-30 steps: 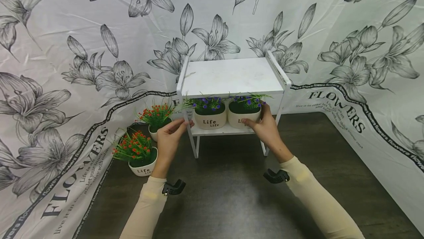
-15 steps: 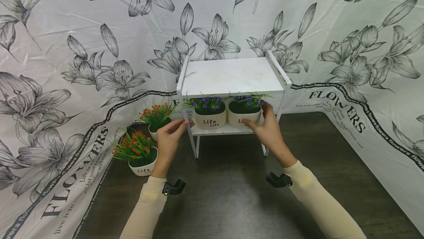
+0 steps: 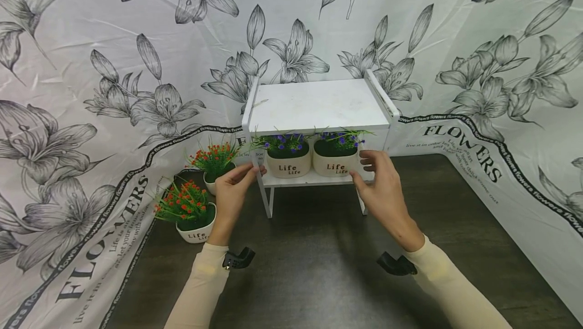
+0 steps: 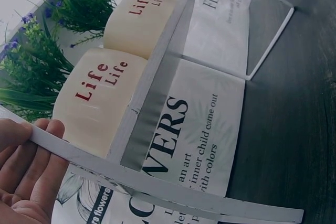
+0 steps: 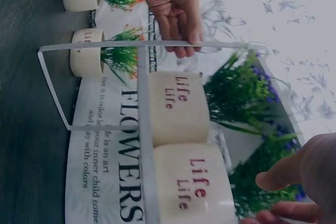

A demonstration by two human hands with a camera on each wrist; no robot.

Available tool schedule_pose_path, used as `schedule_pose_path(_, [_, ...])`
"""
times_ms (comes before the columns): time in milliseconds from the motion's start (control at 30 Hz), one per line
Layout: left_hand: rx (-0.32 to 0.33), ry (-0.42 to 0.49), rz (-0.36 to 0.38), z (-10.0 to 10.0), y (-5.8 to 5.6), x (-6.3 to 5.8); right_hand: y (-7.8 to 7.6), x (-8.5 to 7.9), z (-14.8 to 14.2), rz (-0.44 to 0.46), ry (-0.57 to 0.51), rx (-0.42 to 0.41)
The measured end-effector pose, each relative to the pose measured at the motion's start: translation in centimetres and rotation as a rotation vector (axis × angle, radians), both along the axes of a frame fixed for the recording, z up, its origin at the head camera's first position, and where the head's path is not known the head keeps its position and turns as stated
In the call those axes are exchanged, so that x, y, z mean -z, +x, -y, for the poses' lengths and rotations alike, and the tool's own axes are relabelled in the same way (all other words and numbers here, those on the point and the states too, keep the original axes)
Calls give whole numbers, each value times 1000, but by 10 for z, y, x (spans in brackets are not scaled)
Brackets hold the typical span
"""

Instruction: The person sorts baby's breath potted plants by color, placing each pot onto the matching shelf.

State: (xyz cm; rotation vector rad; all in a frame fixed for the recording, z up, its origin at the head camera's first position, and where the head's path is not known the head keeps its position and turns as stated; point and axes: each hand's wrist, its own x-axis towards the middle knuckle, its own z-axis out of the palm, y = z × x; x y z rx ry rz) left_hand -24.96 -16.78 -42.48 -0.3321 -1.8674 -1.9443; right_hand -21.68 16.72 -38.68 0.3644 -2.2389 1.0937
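Observation:
Two cream oval flowerpots lettered "Life" stand side by side on the lower board of a small white shelf (image 3: pixel 319 104): the left flowerpot (image 3: pixel 288 168) and the right flowerpot (image 3: pixel 334 165), both planted with artificial purple flowers. My left hand (image 3: pixel 231 190) pinches the shelf's front left post (image 4: pixel 79 153) between thumb and fingers. Just off the right flowerpot's right side, my right hand (image 3: pixel 386 190) is held with fingers spread and nothing between them. In the right wrist view, the right thumb (image 5: pixel 275 177) overlaps the green leaves.
Two more "Life" pots with orange-red flowers, a front one (image 3: pixel 196 228) and a rear one (image 3: pixel 211 164), stand on the dark table (image 3: pixel 309 268) left of the shelf. Flower-printed cloth (image 3: pixel 173 40) hangs behind and along both sides.
My right hand has let go of the right flowerpot and drawn back to the right and slightly down, uncovering its lettering. The left hand stays on the post.

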Motion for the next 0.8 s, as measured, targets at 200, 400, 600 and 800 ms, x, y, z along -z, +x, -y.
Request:
schedule_pose_path(200, [5,12,-7,-1,-1,0,-2,-4,-22,-172,-105,53])
schedule_pose_path(400, [11,18,1,0,0,0,-12,-2,-46,-224,-244,73])
schedule_pose_path(600, [3,16,3,1,2,1,-19,10,-58,-34,-306,-29])
schedule_pose_path(800, [-2,24,5,-1,3,0,-23,19,-61,104,-266,-38])
